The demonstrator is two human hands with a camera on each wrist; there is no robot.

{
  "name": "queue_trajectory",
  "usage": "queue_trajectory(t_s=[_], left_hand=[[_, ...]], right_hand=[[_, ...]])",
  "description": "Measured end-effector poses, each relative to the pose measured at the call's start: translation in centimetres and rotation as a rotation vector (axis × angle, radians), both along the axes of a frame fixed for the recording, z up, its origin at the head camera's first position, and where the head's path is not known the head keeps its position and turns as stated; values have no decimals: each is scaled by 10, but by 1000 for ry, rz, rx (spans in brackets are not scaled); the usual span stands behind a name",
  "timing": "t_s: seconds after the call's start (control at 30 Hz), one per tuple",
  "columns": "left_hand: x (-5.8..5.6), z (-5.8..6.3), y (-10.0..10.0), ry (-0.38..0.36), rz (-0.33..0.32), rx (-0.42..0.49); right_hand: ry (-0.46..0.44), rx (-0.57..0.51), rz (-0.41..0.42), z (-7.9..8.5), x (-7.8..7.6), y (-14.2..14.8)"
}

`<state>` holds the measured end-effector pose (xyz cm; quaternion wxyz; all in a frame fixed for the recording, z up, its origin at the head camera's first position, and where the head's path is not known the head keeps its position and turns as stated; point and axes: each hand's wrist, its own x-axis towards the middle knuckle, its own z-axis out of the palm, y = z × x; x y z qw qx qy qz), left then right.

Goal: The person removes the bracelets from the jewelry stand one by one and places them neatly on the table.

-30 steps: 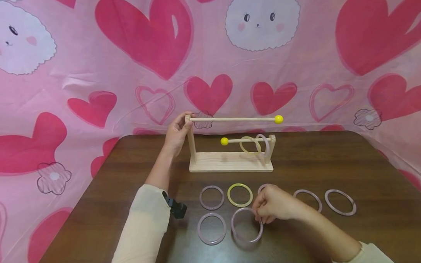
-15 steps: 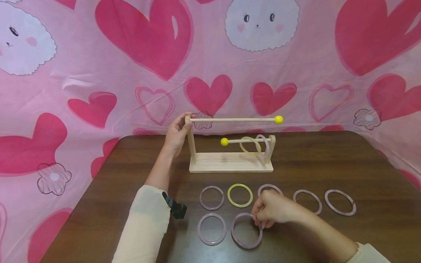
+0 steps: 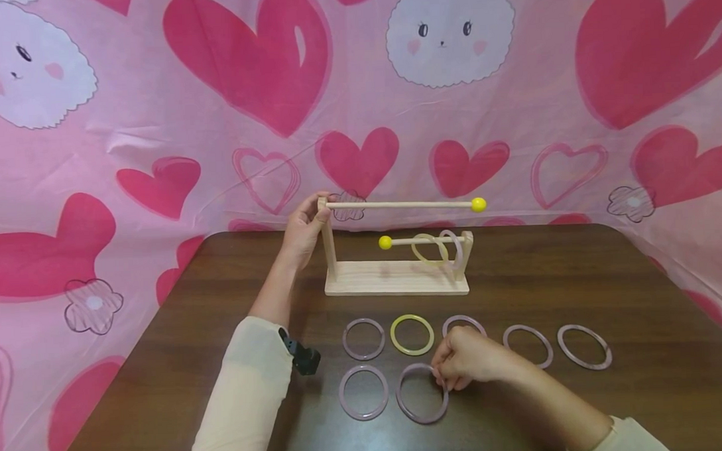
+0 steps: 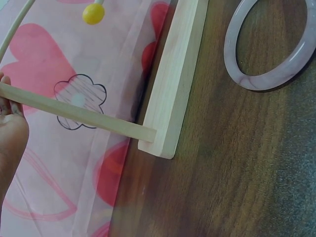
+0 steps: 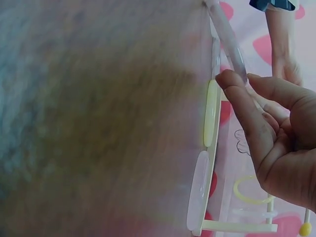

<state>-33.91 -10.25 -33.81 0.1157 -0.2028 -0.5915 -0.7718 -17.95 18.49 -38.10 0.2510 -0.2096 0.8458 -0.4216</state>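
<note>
My left hand [image 3: 304, 231] grips the top of the left post of a pale wooden two-armed stand [image 3: 393, 277], thumb on the near side. Low at the front, my right hand [image 3: 470, 358] pinches the right edge of a purple bangle [image 3: 423, 422]. The right wrist view shows that bangle [image 5: 230, 42] between thumb and index fingertips [image 5: 229, 79]. A yellow bangle [image 3: 418, 256] and a pale purple bangle [image 3: 457, 252] hang on the stand's lower rod. Its upper rod [image 3: 402, 205] bears only a yellow end ball [image 3: 478, 205].
Several more bangles lie on the brown table [image 3: 223, 389]: a yellow one [image 3: 393, 344], purple ones left [image 3: 344, 342] and front left [image 3: 342, 402], one [image 3: 462, 319] partly behind my right hand, and two [image 3: 547, 348] [image 3: 607, 356] to the right. A heart-patterned cloth [image 3: 357, 106] hangs behind.
My right hand has lowered slightly, bringing the purple bangle down toward the table in front. The left hand and the stand have kept their place.
</note>
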Motion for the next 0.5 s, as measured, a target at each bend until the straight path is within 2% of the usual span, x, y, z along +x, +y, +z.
queue_trajectory(t_s=[0.5], left_hand=[[-1,0,1,-1,4,6]], right_hand=[[-50,-30,-16,0,0,4]])
